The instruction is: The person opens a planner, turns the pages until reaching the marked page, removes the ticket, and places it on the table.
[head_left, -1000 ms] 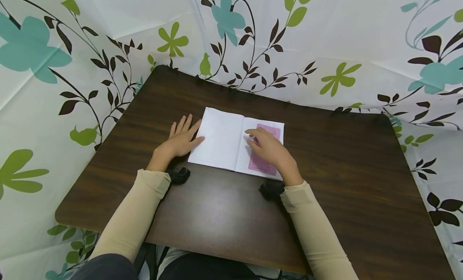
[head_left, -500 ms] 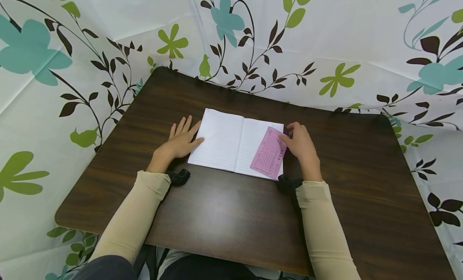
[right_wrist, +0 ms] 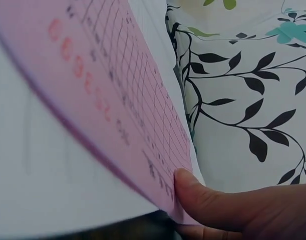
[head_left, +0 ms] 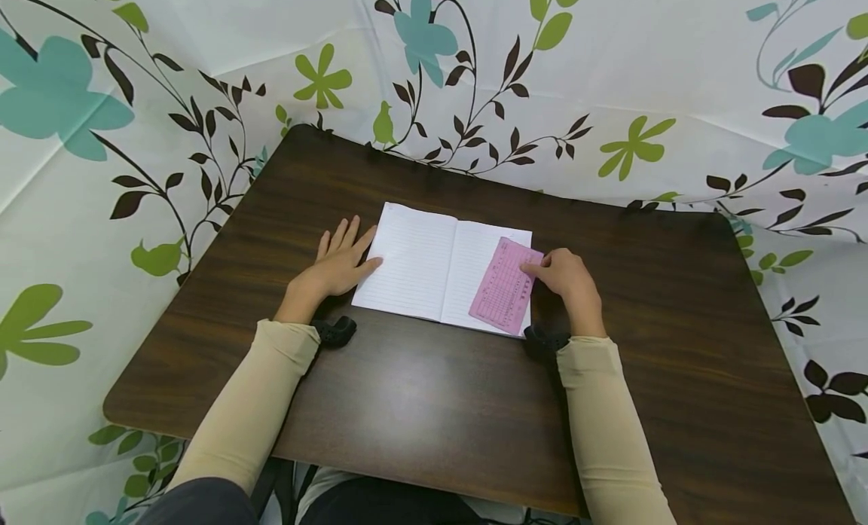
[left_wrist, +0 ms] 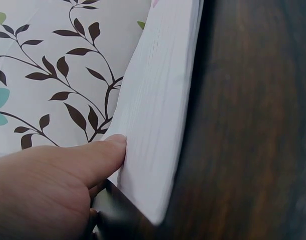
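Note:
An open lined notebook lies on the dark wooden table. Over its right page, tilted and overhanging the right edge, is a pink printed slip with a grid and red digits. My right hand pinches the slip's upper right corner; in the right wrist view the thumb lies on the pink slip and the fingers are mostly hidden beneath. My left hand rests with spread fingers at the notebook's left edge. In the left wrist view its thumb touches the notebook pages.
The brown table extends around the notebook on all sides. A white curtain with leaf and flower prints hangs behind it. Black straps sit at both wrists.
My right hand moved right from above the page to the slip's corner and now pinches it. The slip turned and shifted slightly right. My left hand stayed put.

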Tool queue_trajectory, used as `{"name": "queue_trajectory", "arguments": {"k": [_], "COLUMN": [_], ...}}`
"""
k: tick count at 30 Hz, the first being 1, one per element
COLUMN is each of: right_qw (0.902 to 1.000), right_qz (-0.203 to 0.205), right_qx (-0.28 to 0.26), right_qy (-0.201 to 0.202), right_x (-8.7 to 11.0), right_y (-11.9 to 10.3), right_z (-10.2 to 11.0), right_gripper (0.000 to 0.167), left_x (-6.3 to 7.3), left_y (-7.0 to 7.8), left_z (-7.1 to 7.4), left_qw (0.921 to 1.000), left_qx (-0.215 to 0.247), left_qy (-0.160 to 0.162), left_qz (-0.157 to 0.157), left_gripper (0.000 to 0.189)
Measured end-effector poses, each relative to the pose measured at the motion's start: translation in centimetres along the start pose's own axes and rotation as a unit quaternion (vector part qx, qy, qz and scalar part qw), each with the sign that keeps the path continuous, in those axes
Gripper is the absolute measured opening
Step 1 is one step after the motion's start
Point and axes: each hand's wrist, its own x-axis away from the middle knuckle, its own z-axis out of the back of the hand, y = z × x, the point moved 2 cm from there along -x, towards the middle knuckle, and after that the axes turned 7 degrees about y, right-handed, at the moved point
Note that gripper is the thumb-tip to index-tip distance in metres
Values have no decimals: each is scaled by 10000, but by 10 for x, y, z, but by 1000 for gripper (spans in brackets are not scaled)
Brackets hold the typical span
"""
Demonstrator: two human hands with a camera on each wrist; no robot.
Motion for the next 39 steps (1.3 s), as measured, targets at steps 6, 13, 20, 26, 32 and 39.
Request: {"name": "queue_trajectory", "arguments": {"k": [6,13,20,26,32,39], "right_qw": [9996,9985,9958,9929,9932,9941], "right_qz": [254,498,793,959,820,732], "right_qx": [-76,-115,-456,-697,-828,-740], "right_qy": [85,188,69,-53,6,296], "right_x": [-3,-7,-13,-14,-8,-3], "right_y": [1,6,14,25,43,71], "right_z": [-3,-5,-4,5,22,46], "right_gripper": [43,36,37,36,40,43], "left_x": [-2,-5,-6,-5,-5,-4], "left_y": [-1,-1,0,1,1,-2], "left_z": [-2,-4,-4,-3,-3,-3], "left_qw": [10000,10000,10000,9999,9999,9999], "left_qx": [9,-1,-50,-64,-76,-29], "left_qy": [-5,-36,-64,-82,-79,-76], "left_qz": [25,36,27,61,54,64], "left_gripper": [76,74,74,75,75,76]}}
